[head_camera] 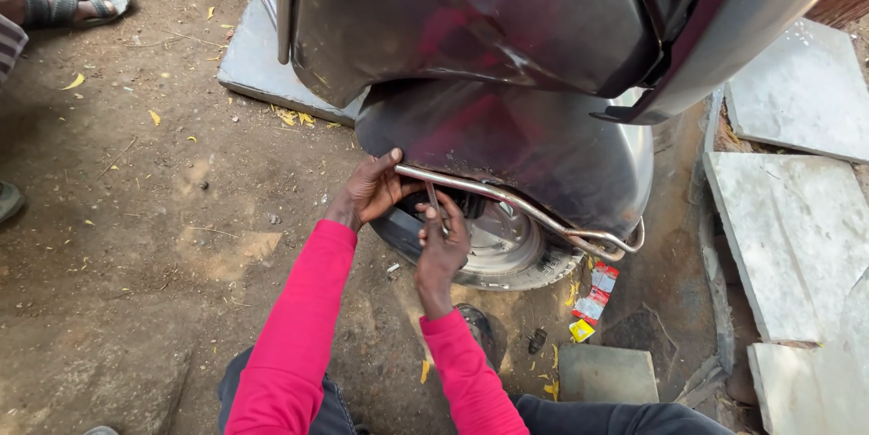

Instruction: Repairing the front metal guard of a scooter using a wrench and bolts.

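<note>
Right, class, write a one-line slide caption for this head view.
Left hand grips a scooter's chrome guard tube while right hand holds a thin metal tool by the front wheel.

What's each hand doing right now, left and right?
Left hand: closed on the chrome guard bar.
Right hand: closed, holding a thin metal tool.

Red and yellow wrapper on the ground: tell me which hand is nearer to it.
Right. The right hand works at the wheel, left of the wrapper; the left hand grips the guard bar's far end.
</note>
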